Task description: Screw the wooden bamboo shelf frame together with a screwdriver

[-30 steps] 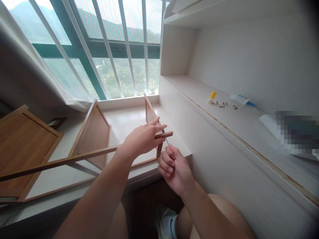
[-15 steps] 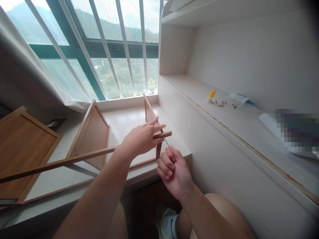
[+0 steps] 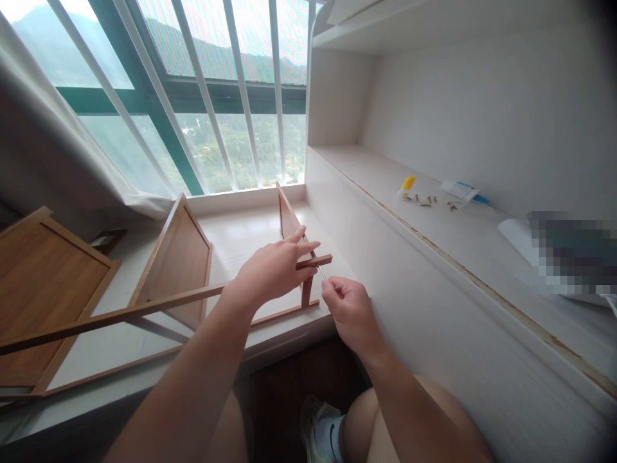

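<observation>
Left hand (image 3: 270, 270) lies palm-down over the long wooden bar (image 3: 193, 297), gripping near its end between thumb and spread fingers! And the right hand (image 3: 351, 312), close by but not touching it, is pinched around a thin metal tool (image 3: 322, 272), whose tip meets the bar's near side. Beneath, wooden panels (image 3: 176, 257) stand on the white ledge (image 3: 241, 225). Up on the shelf (image 3: 366, 170): loose screws (image 3: 426, 204), a yellow-capped bottle (image 3: 408, 184), a blue-capped tube (image 3: 463, 191).
</observation>
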`<move>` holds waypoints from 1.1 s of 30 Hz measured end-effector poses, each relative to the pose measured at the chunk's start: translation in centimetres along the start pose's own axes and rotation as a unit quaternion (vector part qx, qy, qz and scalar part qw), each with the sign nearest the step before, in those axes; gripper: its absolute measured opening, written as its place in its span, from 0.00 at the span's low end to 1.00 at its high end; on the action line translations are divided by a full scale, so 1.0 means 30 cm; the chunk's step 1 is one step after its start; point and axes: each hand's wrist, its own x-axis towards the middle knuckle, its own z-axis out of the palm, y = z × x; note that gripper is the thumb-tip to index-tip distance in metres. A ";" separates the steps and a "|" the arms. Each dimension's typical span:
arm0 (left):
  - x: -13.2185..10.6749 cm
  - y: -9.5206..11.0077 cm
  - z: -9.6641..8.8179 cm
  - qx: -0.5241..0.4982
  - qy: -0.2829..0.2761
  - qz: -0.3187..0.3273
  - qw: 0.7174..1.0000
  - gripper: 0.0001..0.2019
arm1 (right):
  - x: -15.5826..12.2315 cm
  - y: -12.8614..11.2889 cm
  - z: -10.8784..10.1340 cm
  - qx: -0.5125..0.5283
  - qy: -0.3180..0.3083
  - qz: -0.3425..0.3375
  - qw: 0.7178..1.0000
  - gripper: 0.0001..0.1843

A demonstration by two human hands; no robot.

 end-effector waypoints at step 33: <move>-0.002 0.001 0.000 -0.005 0.000 0.001 1.000 0.24 | 0.025 -0.065 -0.060 -0.280 -0.054 -0.071 0.956 0.18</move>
